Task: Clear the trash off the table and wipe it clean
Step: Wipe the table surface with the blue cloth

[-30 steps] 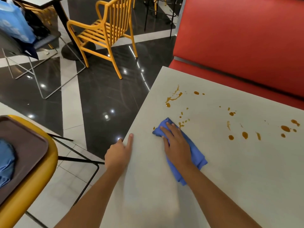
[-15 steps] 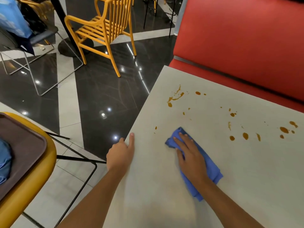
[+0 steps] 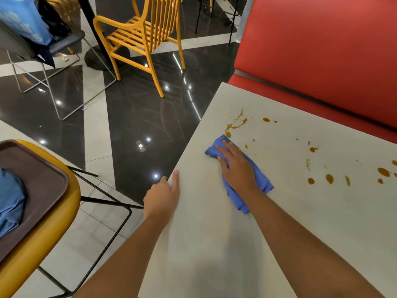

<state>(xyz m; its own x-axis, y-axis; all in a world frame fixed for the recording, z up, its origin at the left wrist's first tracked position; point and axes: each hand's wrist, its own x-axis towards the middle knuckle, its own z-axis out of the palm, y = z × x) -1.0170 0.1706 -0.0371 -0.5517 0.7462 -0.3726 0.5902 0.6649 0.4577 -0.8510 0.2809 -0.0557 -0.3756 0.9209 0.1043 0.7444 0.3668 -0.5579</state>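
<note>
A pale grey table (image 3: 300, 222) carries brown sauce stains: a streaky group (image 3: 235, 124) near its far left corner and scattered drops (image 3: 328, 178) toward the right. My right hand (image 3: 236, 166) presses flat, fingers straight, on a folded blue cloth (image 3: 261, 186) just below the streaky stains. My left hand (image 3: 162, 194) rests on the table's left edge, index finger straight along the top, the other fingers curled over the side.
A red bench seat (image 3: 322, 50) runs behind the table. At left, a yellow chair (image 3: 49, 222) holds a brown tray (image 3: 38, 186) with a blue cloth (image 3: 9, 201) on it. A yellow slatted chair (image 3: 141, 37) stands on the dark glossy floor.
My right hand has pushed the blue cloth forward and left, up to the streaky stains; small drops near the left edge are gone. My left hand stays on the edge.
</note>
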